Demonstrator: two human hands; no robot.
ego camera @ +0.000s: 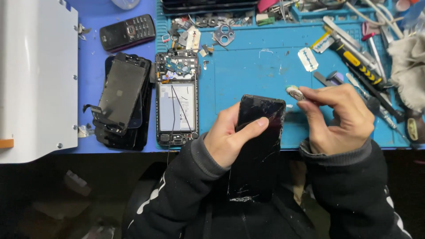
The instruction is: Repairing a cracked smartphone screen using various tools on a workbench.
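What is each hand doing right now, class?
Left hand: closed on the cracked black phone screen.
Right hand: fingers pinch a small pale object by the screen's top corner.

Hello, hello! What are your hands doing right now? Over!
Left hand grips cracked phone, thumb across glass. Right hand pinches small pale tool at phone's top corner. Opened phone and razor blade on mat, apart.

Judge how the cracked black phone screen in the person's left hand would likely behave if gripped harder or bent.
The cracked black screen looks thin and stiff, so probably brittle. Cracks across its glass suggest it may shed splinters. The left hand clamps its edges, perhaps because the glossy face is slippery.
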